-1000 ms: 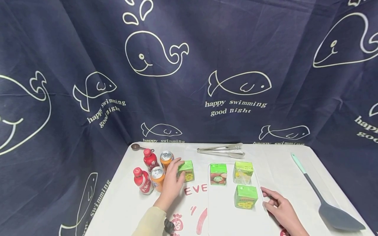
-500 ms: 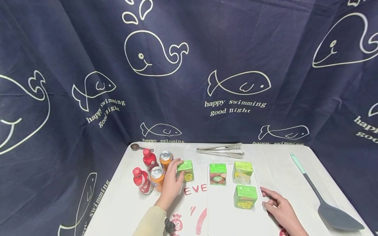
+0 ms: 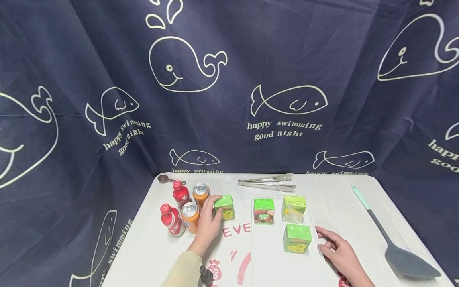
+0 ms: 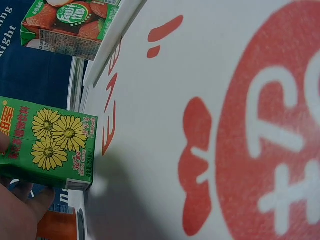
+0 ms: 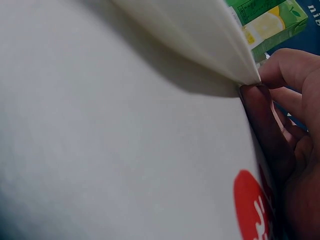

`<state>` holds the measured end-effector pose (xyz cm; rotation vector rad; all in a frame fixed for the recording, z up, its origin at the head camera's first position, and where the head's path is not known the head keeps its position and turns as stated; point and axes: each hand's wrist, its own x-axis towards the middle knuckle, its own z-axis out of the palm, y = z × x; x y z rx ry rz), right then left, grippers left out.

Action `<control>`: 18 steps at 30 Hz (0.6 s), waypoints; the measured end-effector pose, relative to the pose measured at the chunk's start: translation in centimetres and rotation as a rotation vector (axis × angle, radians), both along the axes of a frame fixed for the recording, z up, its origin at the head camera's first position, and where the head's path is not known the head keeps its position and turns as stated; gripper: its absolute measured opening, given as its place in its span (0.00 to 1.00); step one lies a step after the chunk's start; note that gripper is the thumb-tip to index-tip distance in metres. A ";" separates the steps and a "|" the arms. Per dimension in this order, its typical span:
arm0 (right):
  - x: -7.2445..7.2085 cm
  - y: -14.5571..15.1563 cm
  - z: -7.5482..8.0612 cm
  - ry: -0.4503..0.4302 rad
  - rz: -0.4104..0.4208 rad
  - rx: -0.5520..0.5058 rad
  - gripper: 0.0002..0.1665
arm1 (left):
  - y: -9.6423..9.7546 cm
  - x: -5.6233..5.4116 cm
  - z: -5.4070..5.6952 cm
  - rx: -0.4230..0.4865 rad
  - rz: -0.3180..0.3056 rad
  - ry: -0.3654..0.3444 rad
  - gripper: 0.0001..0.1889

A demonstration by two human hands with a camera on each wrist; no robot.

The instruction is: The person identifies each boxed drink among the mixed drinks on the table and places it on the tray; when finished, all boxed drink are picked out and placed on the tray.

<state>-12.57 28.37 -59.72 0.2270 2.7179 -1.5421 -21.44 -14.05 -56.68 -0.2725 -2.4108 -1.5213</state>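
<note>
My left hand holds a green drink carton with yellow chrysanthemums on it, standing left of the white tray. The flower print on this carton faces the left wrist camera, and only some fingers show at its edge. At the tray's right edge, my right hand pinches the rim between thumb and fingers, as seen at the tray rim in the right wrist view. Three cartons stand on the tray: one with red fruit, one with lemon, and another chrysanthemum one.
Two orange cans and two red bottles crowd just left of my left hand. A brown measuring spoon and metal tongs lie along the back edge. On the right lies a grey spatula with a mint handle.
</note>
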 end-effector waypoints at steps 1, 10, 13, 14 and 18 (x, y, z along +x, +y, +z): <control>0.0 0.0 0.0 0.001 0.001 0.000 0.36 | 0.0 0.0 0.0 0.004 0.001 -0.004 0.25; -0.1 0.0 0.2 -0.018 0.001 0.013 0.37 | 0.3 0.1 0.1 0.027 0.007 -0.002 0.24; -0.1 0.0 0.2 -0.012 0.001 0.012 0.36 | 0.3 0.2 0.1 0.039 0.010 -0.007 0.24; -0.1 0.0 0.2 -0.007 0.001 0.015 0.36 | 0.3 0.2 0.1 0.044 0.011 -0.007 0.24; 0.0 -0.1 0.2 0.003 -0.002 0.019 0.36 | 0.3 0.3 0.2 0.060 0.011 -0.007 0.25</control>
